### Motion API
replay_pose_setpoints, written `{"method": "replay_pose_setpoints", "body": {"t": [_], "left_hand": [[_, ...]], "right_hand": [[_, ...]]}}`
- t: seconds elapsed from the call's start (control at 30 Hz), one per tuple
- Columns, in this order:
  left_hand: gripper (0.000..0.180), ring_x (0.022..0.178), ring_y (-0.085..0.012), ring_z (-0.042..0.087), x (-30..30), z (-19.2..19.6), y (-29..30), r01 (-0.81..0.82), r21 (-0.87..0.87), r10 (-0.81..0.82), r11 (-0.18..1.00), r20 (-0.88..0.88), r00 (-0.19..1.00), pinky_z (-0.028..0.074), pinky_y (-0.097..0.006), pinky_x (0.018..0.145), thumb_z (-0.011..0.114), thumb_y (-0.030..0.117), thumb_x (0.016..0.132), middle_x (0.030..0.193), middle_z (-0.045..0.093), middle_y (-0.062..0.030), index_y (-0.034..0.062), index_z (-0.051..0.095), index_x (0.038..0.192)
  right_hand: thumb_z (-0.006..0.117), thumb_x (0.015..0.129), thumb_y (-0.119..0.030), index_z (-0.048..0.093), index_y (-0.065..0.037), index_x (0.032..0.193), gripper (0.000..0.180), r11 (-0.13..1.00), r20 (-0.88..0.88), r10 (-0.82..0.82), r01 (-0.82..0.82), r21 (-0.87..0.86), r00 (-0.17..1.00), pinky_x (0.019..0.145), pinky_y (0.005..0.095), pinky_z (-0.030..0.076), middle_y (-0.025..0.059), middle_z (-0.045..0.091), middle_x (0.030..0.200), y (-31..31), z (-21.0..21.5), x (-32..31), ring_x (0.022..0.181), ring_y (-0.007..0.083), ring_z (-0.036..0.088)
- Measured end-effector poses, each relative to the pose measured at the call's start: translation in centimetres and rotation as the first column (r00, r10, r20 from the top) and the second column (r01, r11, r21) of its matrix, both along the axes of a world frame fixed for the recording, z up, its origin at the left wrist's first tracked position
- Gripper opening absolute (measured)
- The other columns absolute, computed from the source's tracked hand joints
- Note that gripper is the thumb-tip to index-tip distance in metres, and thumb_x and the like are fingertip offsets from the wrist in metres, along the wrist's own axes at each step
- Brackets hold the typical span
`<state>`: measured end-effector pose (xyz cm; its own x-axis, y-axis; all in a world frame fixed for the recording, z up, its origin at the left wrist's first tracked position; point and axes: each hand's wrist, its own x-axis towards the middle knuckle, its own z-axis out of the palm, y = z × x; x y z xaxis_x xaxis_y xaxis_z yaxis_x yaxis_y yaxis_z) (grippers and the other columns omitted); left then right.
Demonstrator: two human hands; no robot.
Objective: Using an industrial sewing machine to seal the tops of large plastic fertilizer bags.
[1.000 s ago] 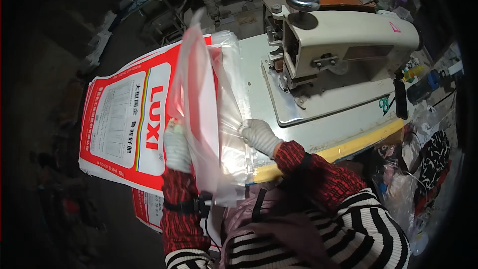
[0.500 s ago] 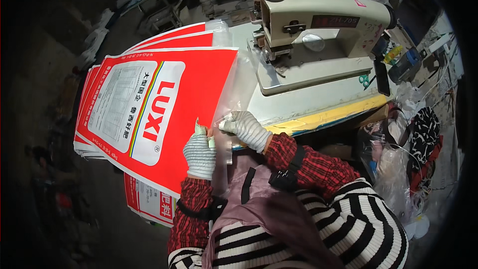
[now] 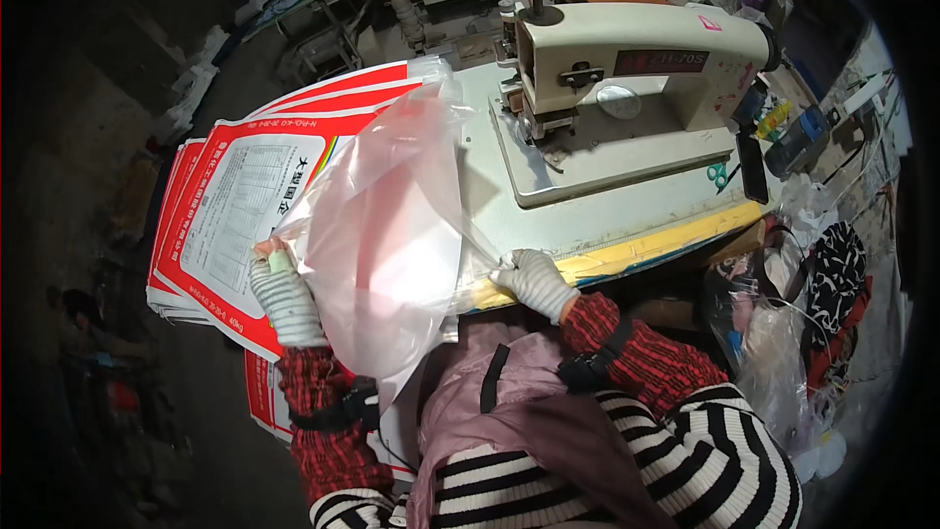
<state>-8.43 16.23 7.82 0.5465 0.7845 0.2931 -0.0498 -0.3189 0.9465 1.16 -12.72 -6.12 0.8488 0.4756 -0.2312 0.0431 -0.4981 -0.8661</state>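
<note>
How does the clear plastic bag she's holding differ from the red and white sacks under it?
The clear plastic bag is see-through and unprinted; the red and white sacks are opaque with printed panels. The bag is lifted and billowing between the left hand and right hand; the sacks lie flat in a stack. Both are empty bags.

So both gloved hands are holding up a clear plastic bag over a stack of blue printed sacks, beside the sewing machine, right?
Not quite: the stack of sacks is red and white, not blue, as the head view shows. The rest holds: the left hand and right hand, both gloved, hold up the clear plastic bag over them, beside the sewing machine.
</note>
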Motion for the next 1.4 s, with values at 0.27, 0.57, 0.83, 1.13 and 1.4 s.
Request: {"method": "replay_pose_setpoints", "body": {"t": [0.27,0.57,0.83,1.13,1.4], "left_hand": [[0.023,0.053,-0.0137,0.047,-4.3,1.0,-9.5,0.171,0.503,-0.057,0.847,-0.232,0.971,0.041,-0.03,0.053,0.065,0.016,0.087,0.067,0.053,-0.0063,-0.0019,0.055,0.097],[0.011,0.052,-0.0241,0.053,-12.8,2.2,-5.4,0.035,0.807,0.213,0.59,-0.197,0.957,0.048,-0.034,0.062,0.057,0.009,0.091,0.066,0.058,-0.0121,-0.001,0.056,0.096],[0.014,0.048,-0.0203,0.046,-12.2,2.7,-5.8,0.03,0.807,0.206,0.59,-0.186,0.961,0.048,-0.031,0.064,0.053,0.012,0.094,0.058,0.051,-0.009,-0.0017,0.054,0.09],[0.014,0.049,-0.0183,0.048,-13.8,3.0,-6.0,-0.081,0.676,0.293,0.732,-0.205,0.934,0.047,-0.029,0.06,0.048,0.012,0.095,0.061,0.052,-0.0075,-0.0002,0.056,0.095],[0.029,0.049,-0.0244,0.053,-18.6,2.4,-8.3,0.14,0.838,0.297,0.527,-0.336,0.894,0.042,-0.034,0.048,0.055,0.004,0.074,0.065,0.055,-0.009,0.004,0.061,0.102]], "right_hand": [[0.064,0.072,-0.01,0.057,-0.004,0.085,0.015,0.793,0.914,0.136,-0.595,0.131,0.383,0.082,0.0353,0.047,0.0132,0.061,0.09,4.9,11.2,-4.6,0.087,0.0275,0.058],[0.059,0.08,-0.015,0.057,-0.004,0.081,0.012,0.994,0.899,0.056,0.062,-0.092,0.435,0.066,0.0326,0.051,0.0095,0.058,0.067,1.6,5.5,5.6,0.072,0.02,0.061],[0.068,0.079,-0.024,0.06,-0.004,0.101,0.03,0.912,0.938,-0.32,0.313,0.267,0.131,0.064,0.0328,0.052,0.0117,0.064,0.086,-2.7,12.7,5.9,0.068,0.024,0.061],[0.049,0.091,-0.014,0.058,-0.007,0.089,0.012,0.923,0.852,0.252,-0.379,-0.069,0.458,0.06,0.037,0.051,0.0112,0.062,0.073,2.7,6.2,2.0,0.069,0.0271,0.063],[0.063,0.079,-0.023,0.061,-0.01,0.095,0.02,0.97,0.724,-0.183,0.241,0.023,0.665,0.073,0.0395,0.05,0.0111,0.064,0.089,0.9,12.5,7.3,0.08,0.0308,0.062]]}}
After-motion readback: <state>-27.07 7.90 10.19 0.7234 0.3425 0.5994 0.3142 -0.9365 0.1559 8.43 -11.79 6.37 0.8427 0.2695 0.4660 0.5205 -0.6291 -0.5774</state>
